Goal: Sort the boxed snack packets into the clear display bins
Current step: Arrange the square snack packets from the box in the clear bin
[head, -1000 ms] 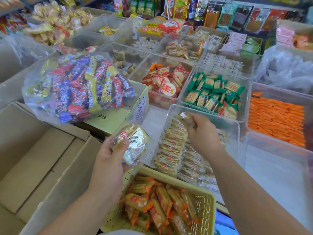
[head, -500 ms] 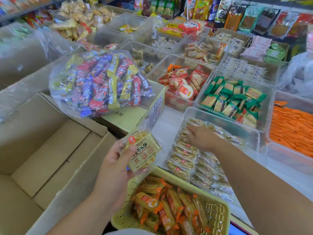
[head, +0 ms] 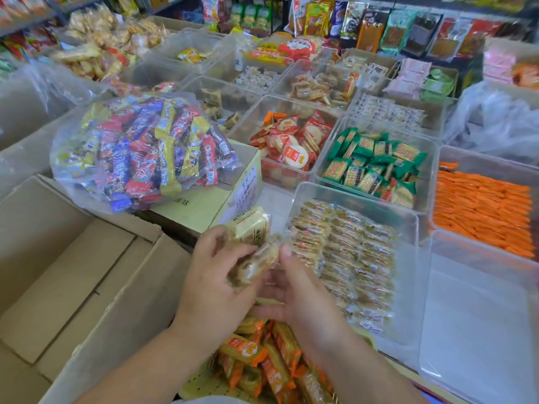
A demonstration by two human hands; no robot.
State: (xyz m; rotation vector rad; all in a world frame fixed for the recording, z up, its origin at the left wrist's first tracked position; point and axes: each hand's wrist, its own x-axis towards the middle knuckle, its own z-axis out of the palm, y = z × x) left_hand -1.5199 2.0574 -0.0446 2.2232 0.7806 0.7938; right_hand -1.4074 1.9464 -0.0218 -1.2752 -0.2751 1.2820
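My left hand (head: 213, 287) grips a small stack of pale yellow snack packets (head: 252, 228) just left of a clear display bin (head: 408, 287) holding rows of the same packets. My right hand (head: 294, 287) has its fingers straight under the lowest packet (head: 253, 265) and its thumb on that packet's end. Both hands meet above a yellow basket (head: 201, 383) of orange-wrapped snacks.
An open cardboard box (head: 73, 272) lies at the left. A clear bag of red, blue and yellow candy bars (head: 140, 150) rests on a closed carton (head: 204, 202). Bins of red packets (head: 291, 141), green packets (head: 376, 164) and orange packets (head: 481, 208) stand behind.
My right hand has left the clear bin and come back to the packets in my left hand. The view has shifted slightly.
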